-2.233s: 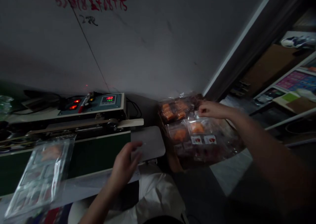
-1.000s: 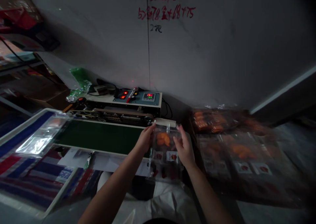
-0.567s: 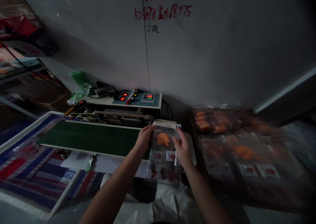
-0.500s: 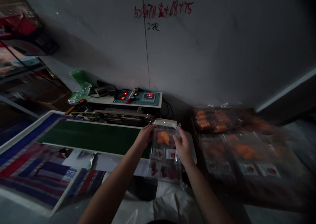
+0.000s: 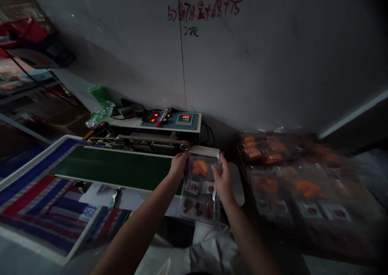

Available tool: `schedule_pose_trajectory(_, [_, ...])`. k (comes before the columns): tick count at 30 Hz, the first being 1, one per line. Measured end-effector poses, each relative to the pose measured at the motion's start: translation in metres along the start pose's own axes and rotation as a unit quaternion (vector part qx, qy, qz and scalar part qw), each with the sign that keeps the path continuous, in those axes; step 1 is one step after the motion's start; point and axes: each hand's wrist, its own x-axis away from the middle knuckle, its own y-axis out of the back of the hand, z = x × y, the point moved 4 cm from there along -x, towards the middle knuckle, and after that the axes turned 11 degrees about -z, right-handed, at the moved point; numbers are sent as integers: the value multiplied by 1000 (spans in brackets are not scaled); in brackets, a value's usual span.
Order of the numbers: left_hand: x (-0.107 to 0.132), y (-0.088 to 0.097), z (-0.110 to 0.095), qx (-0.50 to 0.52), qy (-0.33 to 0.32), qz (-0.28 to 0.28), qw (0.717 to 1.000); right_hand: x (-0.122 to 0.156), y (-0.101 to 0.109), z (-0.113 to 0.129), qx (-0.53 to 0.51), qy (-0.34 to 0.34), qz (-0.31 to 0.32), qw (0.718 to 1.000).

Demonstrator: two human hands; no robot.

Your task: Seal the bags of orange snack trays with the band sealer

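Pinching its upper corners, the fingers of the left hand and right hand hold a clear packet at the right end of the green belt; an uneven pull could skew and crease it, or snag it on the wheel.

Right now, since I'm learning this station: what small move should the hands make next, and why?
I'd probably slide the clear pack slightly left, toward the green belt, with its top edge straight. The left hand and right hand are at its upper corners, its upper edge lies by the white strip, and the belt's end is just left.
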Motion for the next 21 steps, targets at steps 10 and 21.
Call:
schedule_pose_trajectory(10, [-8, 20, -3, 16, 0, -35, 999, 2, -23, 1, -28, -25, -3, 999])
schedule_pose_trajectory(21, [-15, 57, -24, 19, -30, -111, 993, 17, -63, 21, -17, 2, 28, 999])
